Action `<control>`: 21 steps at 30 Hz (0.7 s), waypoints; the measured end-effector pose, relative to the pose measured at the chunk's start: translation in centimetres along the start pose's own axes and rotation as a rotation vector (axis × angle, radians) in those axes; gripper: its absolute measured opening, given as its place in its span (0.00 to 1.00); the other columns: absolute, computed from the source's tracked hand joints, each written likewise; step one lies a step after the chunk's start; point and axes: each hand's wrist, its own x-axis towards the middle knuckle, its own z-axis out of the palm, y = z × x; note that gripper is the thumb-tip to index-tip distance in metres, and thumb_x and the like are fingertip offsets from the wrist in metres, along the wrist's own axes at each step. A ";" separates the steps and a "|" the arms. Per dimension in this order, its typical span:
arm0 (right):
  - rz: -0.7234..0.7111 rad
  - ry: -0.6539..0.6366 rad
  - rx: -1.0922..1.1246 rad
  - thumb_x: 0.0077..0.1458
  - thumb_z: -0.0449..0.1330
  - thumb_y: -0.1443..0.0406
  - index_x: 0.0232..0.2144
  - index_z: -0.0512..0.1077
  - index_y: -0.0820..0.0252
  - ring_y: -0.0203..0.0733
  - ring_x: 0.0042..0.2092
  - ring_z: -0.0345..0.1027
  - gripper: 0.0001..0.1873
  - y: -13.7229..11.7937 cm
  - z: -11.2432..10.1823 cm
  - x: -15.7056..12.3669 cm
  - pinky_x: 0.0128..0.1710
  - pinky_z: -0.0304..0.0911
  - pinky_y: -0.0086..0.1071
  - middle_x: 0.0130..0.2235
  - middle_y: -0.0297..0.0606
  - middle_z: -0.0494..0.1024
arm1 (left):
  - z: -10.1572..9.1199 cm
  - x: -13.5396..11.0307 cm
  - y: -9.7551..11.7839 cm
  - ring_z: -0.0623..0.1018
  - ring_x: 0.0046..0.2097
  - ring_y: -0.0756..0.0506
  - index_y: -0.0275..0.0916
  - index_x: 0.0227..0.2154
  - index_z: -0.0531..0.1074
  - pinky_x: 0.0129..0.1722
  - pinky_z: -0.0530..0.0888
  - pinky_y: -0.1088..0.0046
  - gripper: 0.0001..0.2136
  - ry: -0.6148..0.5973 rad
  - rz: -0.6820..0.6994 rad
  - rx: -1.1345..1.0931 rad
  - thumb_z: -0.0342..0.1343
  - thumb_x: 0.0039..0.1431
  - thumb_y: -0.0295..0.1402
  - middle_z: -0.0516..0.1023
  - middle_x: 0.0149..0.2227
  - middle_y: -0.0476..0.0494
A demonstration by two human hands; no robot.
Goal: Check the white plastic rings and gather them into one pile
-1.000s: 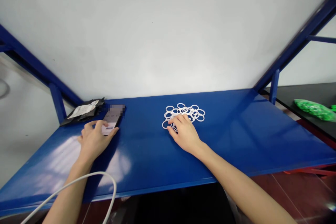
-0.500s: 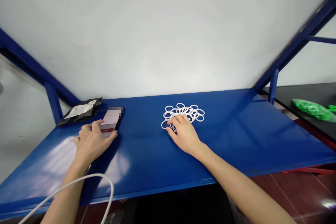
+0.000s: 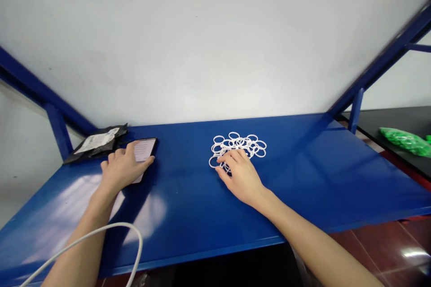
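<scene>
A smartphone [image 3: 144, 149] with a lit screen lies on the blue table [image 3: 191, 197] at the left. Over its lower part is my left hand [image 3: 123, 166], fingers spread, the thumb at the phone's right edge. Several thin white rings [image 3: 257, 145], joined or overlapping in a flat cluster, lie near the middle of the table. My right hand [image 3: 239, 172] rests on the near side of this cluster with its fingers slightly bent and apart. Its fingertips touch the rings, and part of the cluster is hidden beneath the hand.
Behind the phone lies a black plastic mailing bag [image 3: 99, 141] with a white label. A white cable [image 3: 111, 225] loops across the front left, above my left forearm. At the right, a green-filled clear bag [image 3: 406, 141] sits on a dark surface. Blue metal posts [image 3: 59, 130] flank the table.
My left hand has shifted slightly up over the phone, and the phone's screen shows different content. My right hand stays on the rings. The camera view has shifted a little.
</scene>
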 end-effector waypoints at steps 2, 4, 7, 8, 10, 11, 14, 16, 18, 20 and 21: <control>-0.003 -0.001 -0.002 0.66 0.59 0.65 0.44 0.76 0.58 0.52 0.50 0.66 0.07 -0.1 -0.1 0.0 0.51 0.68 0.47 0.44 0.42 0.78 | 0.2 -0.2 -0.2 0.71 0.56 0.21 0.42 0.66 0.58 0.51 0.68 0.44 0.40 0.007 0.009 -0.011 0.46 0.57 0.61 0.71 0.55 0.23; -0.007 -0.006 -0.001 0.66 0.59 0.65 0.44 0.76 0.58 0.52 0.50 0.66 0.07 -0.2 -0.2 0.0 0.51 0.68 0.47 0.44 0.42 0.78 | 0.4 -0.4 -0.5 0.71 0.56 0.21 0.41 0.66 0.57 0.52 0.68 0.43 0.40 0.016 0.019 -0.018 0.45 0.57 0.62 0.71 0.55 0.23; -0.010 -0.017 0.000 0.66 0.59 0.65 0.44 0.76 0.58 0.52 0.50 0.66 0.07 -0.2 -0.1 -0.1 0.50 0.68 0.47 0.44 0.42 0.78 | 0.5 -0.5 -0.7 0.71 0.56 0.20 0.41 0.66 0.58 0.51 0.68 0.43 0.41 0.021 0.029 -0.026 0.45 0.57 0.63 0.71 0.56 0.23; -0.011 -0.017 0.000 0.66 0.59 0.65 0.44 0.76 0.58 0.52 0.50 0.66 0.07 -0.2 -0.1 -0.1 0.50 0.68 0.46 0.44 0.42 0.78 | 0.5 -0.5 -0.8 0.71 0.56 0.20 0.41 0.66 0.58 0.51 0.67 0.43 0.42 0.019 0.034 -0.031 0.45 0.57 0.64 0.71 0.56 0.23; -0.015 -0.013 0.000 0.66 0.60 0.65 0.44 0.76 0.58 0.52 0.50 0.66 0.07 -0.1 -0.1 -0.1 0.50 0.68 0.46 0.44 0.42 0.78 | 0.4 -0.6 -0.8 0.70 0.57 0.19 0.40 0.66 0.58 0.51 0.67 0.42 0.42 0.018 0.039 -0.045 0.46 0.57 0.64 0.71 0.57 0.22; -0.017 -0.011 0.001 0.66 0.60 0.65 0.44 0.76 0.58 0.52 0.50 0.66 0.07 -0.1 0.0 -0.1 0.51 0.68 0.46 0.44 0.42 0.78 | 0.3 -0.7 -0.8 0.70 0.57 0.19 0.40 0.66 0.58 0.51 0.67 0.42 0.42 0.013 0.042 -0.053 0.46 0.57 0.64 0.71 0.57 0.22; -0.020 -0.009 0.005 0.66 0.60 0.65 0.44 0.76 0.59 0.52 0.50 0.66 0.07 -0.1 0.0 -0.1 0.50 0.68 0.47 0.44 0.42 0.78 | -0.2 -1.0 -0.8 0.69 0.57 0.16 0.37 0.66 0.60 0.50 0.66 0.40 0.42 -0.020 0.072 -0.077 0.44 0.58 0.64 0.70 0.57 0.18; -0.022 -0.008 0.007 0.66 0.59 0.65 0.44 0.76 0.59 0.52 0.49 0.67 0.07 -0.1 0.0 -0.1 0.50 0.68 0.47 0.44 0.43 0.78 | -0.6 -1.2 -0.7 0.68 0.57 0.15 0.35 0.65 0.60 0.49 0.65 0.39 0.42 -0.037 0.101 -0.091 0.43 0.59 0.64 0.69 0.57 0.15; -0.029 -0.005 0.007 0.66 0.60 0.65 0.44 0.76 0.59 0.52 0.49 0.67 0.07 -0.1 0.0 -0.2 0.50 0.68 0.47 0.44 0.43 0.78 | -0.8 -1.3 -0.6 0.68 0.56 0.15 0.36 0.64 0.62 0.48 0.65 0.39 0.41 -0.035 0.112 -0.090 0.43 0.60 0.63 0.69 0.57 0.15; -0.039 -0.004 0.006 0.65 0.60 0.65 0.44 0.76 0.59 0.52 0.49 0.67 0.07 -0.1 0.0 -0.2 0.50 0.68 0.47 0.44 0.42 0.78 | -0.9 -1.4 -0.5 0.68 0.57 0.16 0.37 0.63 0.64 0.48 0.65 0.40 0.38 -0.034 0.109 -0.079 0.43 0.61 0.61 0.69 0.57 0.17; -0.043 -0.004 0.006 0.65 0.60 0.65 0.44 0.76 0.59 0.52 0.49 0.67 0.07 -0.1 0.0 -0.2 0.50 0.68 0.47 0.44 0.42 0.78 | -0.9 -1.5 -0.4 0.68 0.57 0.16 0.37 0.62 0.65 0.49 0.65 0.40 0.37 -0.033 0.105 -0.075 0.44 0.61 0.60 0.69 0.57 0.18</control>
